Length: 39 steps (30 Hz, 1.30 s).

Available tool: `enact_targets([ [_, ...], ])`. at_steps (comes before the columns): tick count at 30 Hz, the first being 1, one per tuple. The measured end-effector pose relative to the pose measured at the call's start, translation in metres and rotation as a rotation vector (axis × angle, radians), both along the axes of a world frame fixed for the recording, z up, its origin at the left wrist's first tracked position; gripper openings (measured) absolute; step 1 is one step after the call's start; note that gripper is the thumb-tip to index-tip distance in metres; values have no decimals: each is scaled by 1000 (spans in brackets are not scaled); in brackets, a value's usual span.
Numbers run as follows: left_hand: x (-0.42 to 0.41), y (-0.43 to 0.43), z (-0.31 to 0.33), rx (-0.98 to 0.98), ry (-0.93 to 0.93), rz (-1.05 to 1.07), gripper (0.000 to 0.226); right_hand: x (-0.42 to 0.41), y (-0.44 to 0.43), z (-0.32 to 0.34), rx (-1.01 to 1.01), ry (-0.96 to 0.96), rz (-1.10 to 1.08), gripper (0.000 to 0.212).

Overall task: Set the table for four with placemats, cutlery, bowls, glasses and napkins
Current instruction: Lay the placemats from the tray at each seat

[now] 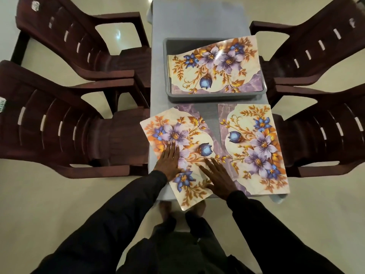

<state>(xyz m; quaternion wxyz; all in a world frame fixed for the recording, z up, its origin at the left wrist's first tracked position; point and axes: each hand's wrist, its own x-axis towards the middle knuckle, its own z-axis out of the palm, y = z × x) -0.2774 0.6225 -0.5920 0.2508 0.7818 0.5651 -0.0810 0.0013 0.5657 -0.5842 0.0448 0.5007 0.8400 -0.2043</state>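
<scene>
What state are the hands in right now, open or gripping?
Left hand: open, fingers flat on the tilted placemat.
Right hand: open, flat on the same placemat, gripping nothing.

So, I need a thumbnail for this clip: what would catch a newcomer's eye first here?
The bright floral placemats stand out: the skewed placemat at the table's near left edge under the left hand and right hand, the straight placemat to its right, a third placemat in the grey tray. Then four dark brown chairs, two on each side.
</scene>
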Motion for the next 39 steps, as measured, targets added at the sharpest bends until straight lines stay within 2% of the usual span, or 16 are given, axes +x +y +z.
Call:
enact_targets([
  [4, -22, 11, 2, 24, 13, -148, 107, -6, -18, -3, 16, -58, 26, 80],
  [10, -45, -7, 20, 2, -86, -125, 84, -62, -53, -11, 28, -84, -135, 80],
  [14, -65, -44, 23, -61, -221, -55, 88, -86, -48, -10, 44, -109, -181, 89],
  [19, -78, -80, 19, -53, -217, -97, 106, -100, -34, -8, -10, -121, -209, 93],
  [23, -83, -90, 17, -75, -218, -70, 119, -89, -35, -10, -62, -83, -114, 92],
  [27, -81, -96, 18, -53, -216, -61, 119, -64, -43, -7, -79, -15, 9, 90],
  [30, -78, -103, 16, -35, -219, -50, 116, -56, -44, -2, -85, 6, 50, 99],
  [32, -77, -107, 15, -22, -226, -41, 112, -57, -44, -1, -101, 1, 35, 103],
  [39, -73, -109, 16, -20, -216, -30, 109, -66, -48, -1, -108, 18, -38, 92],
])
